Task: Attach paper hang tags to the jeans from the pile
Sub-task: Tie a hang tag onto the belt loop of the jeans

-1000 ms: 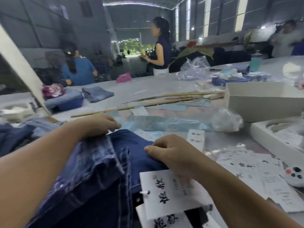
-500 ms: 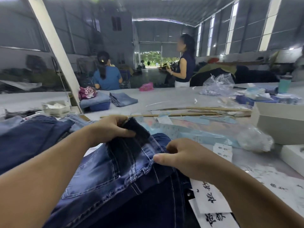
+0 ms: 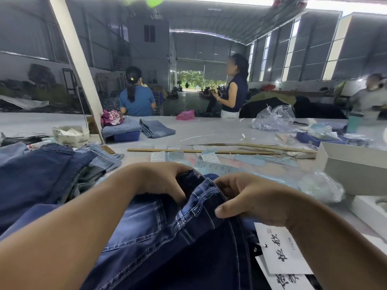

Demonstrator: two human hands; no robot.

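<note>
Head view: near the centre, a pair of dark blue denim jeans (image 3: pixel 159 233) with pale stitching lies bunched on the grey surface (image 3: pixel 209 132). The left hand (image 3: pixel 159 181) and right hand (image 3: pixel 249 197) each curl a grip round the raised waistband edge. White paper hang tags (image 3: pixel 280 252) with black characters lie just right of the jeans. A pile of folded blue jeans (image 3: pixel 41 170) sits at left.

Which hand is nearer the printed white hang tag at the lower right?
Right. The right hand grips the jeans waistband just above the hang tag; the left hand holds the denim farther left.
</note>
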